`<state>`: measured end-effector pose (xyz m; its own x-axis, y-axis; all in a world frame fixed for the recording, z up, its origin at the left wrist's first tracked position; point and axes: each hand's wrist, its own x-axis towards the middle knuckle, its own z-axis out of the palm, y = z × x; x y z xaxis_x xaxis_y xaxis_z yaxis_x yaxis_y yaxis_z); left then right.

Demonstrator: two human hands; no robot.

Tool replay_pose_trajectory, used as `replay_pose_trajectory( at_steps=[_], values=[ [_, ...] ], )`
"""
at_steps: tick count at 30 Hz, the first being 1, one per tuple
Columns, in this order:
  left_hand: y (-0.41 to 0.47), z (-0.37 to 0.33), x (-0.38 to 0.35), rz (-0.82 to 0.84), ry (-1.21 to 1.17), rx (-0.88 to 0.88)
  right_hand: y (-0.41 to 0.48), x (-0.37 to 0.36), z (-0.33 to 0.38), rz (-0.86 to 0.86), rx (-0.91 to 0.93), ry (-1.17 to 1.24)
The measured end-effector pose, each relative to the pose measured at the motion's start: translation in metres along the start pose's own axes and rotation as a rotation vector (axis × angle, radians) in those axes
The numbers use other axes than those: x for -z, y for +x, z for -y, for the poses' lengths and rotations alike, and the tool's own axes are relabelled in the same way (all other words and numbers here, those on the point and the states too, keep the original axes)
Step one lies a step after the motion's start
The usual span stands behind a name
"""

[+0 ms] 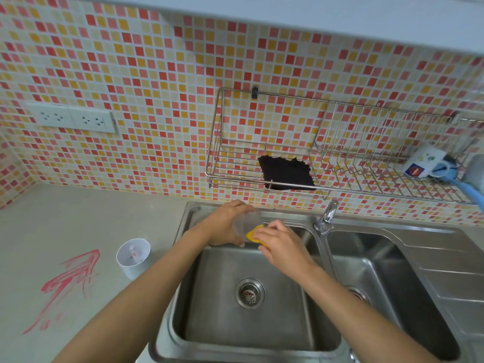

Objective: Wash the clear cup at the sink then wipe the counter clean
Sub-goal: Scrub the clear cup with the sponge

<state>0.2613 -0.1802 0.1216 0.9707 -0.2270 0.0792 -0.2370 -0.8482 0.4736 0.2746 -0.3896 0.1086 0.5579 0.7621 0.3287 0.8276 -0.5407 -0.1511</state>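
Over the sink (183, 297), left hand (226, 222) grips clear cup (245, 222).

sponge (255, 233) mostly hidden, brush (471, 191) cut off

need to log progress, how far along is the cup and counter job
Nothing looks finished yet. In hand: the left hand holds the clear cup over the left sink basin while the right hand scrubs it with a yellow sponge. No water visibly runs from the tap. Left: rinsing, then wiping the red smear off the counter beside the white cup.
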Motion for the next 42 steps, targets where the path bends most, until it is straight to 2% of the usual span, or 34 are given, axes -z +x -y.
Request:
replay_pose_trajectory(
  at_steps=[4,8,12,13,15,17,18,19,21,23,25,28,31,32,34,36,40,42],
  values=[
    [0.002,-0.005,0.006,0.007,-0.107,0.021,0.004,-0.002,-0.005,-0.116,-0.001,-0.069],
    [-0.001,-0.007,0.005,-0.058,-0.196,0.076,0.006,0.001,-0.006,-0.163,0.003,-0.089],
    [-0.002,-0.008,-0.001,-0.15,-0.082,0.07,0.01,0.003,0.007,-0.207,0.022,-0.02],
    [-0.002,-0.007,-0.002,-0.174,-0.058,0.057,0.011,0.003,0.013,-0.198,-0.022,0.035],
    [-0.001,-0.004,-0.003,-0.198,-0.013,0.021,0.014,0.005,0.024,-0.135,-0.233,0.29],
    [-0.002,-0.001,-0.002,-0.163,0.02,-0.003,0.021,0.009,0.023,0.009,-0.431,0.629],
    [-0.002,0.001,-0.001,-0.138,0.042,-0.008,0.023,0.01,0.018,0.077,-0.461,0.711],
    [-0.003,0.002,0.0,-0.122,0.073,-0.01,0.024,0.013,0.012,0.135,-0.436,0.681],
    [-0.005,0.001,0.001,-0.096,0.145,0.005,0.026,0.015,0.0,0.185,-0.226,0.343],
    [-0.005,-0.001,0.001,-0.084,0.184,0.004,0.026,0.013,-0.012,0.061,0.065,-0.077],
    [-0.004,-0.001,0.001,-0.099,0.161,-0.022,0.024,0.011,-0.017,-0.055,0.18,-0.236],
    [-0.001,0.0,0.004,-0.113,0.142,-0.049,0.019,0.002,-0.003,-0.126,0.051,-0.092],
    [0.001,0.001,0.007,-0.076,0.209,-0.055,0.013,-0.008,0.021,-0.039,-0.312,0.431],
    [0.001,0.002,0.007,-0.055,0.217,-0.049,0.014,-0.007,0.025,-0.012,-0.387,0.543],
    [0.0,0.003,0.006,-0.033,0.212,-0.041,0.014,-0.007,0.019,0.03,-0.426,0.623],
    [0.0,0.002,0.005,-0.008,0.211,-0.045,0.013,-0.002,0.01,0.086,-0.334,0.515],
    [0.001,-0.001,-0.002,0.01,0.167,-0.055,0.012,0.001,-0.012,-0.012,0.055,-0.062],
    [0.002,-0.003,-0.002,-0.005,0.138,-0.066,0.01,0.004,-0.012,-0.061,0.091,-0.1]
  ],
)
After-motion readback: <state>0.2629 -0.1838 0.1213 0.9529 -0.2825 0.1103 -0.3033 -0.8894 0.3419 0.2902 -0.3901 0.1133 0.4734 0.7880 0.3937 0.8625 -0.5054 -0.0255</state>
